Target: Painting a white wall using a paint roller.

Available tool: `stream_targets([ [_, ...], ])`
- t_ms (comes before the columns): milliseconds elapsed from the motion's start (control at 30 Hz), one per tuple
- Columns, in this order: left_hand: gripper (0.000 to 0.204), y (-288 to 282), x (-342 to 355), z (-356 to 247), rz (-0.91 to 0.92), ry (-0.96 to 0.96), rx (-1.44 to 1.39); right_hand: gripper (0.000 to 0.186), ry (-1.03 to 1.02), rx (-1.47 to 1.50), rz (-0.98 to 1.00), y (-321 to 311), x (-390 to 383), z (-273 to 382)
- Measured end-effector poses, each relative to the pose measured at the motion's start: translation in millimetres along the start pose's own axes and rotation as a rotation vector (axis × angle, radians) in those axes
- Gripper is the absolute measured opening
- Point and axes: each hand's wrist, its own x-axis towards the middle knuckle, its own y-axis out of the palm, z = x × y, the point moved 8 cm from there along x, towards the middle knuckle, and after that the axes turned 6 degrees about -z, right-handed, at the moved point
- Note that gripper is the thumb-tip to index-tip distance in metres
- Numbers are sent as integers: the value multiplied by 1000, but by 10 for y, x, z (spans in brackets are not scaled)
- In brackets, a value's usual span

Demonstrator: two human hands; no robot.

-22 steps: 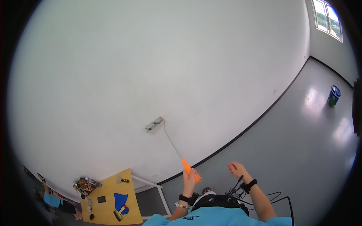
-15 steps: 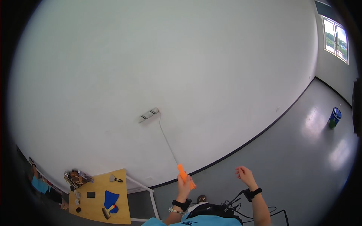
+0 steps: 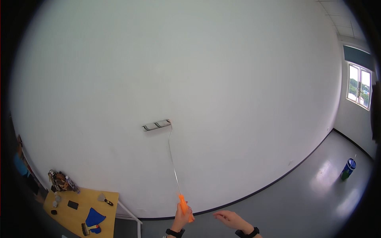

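My left hand [image 3: 181, 218] is closed around the orange handle of a paint roller [image 3: 156, 125]. From the handle a thin metal rod runs up to a pale roller sleeve with dark slanting stripes. The sleeve lies at or very close to the white wall [image 3: 222, 87], nearly level, with a faint shadow under it; whether it touches is hard to tell. To the right of the handle, my right hand [image 3: 233, 221] holds nothing, its fingers stretched toward the left hand without touching the roller. Both wrists wear black straps.
At lower left a wooden table [image 3: 71, 220] bears a scraper [image 3: 105, 199], a blue cloth [image 3: 95, 216], a brush [image 3: 85, 229] and a bag [image 3: 61, 180]. A blue bucket [image 3: 348, 169] stands on the grey floor at right. Another person [image 3: 22, 166] is at the far left edge.
My view has tilted up, so table and floor sit lower. The roller sleeve has turned closer to level. My right hand has come nearer the left, its fingers now straighter.
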Motion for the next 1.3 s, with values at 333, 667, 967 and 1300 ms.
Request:
stream_targets([
  [333,29,-57,292,-514,-78,362,229,75,-503,52,9,973,819,733],
  [667,39,-523,756,-968,47,537,579,51,-431,345,-447,1404,1526,928],
  [967,27,-1526,899,-1005,-155,469,268,51,-587,417,-583,538,2932,2442],
  [1300,27,-2379,605,-711,-320,246,262,48,-829,495,-704,-855,3839,4969],
])
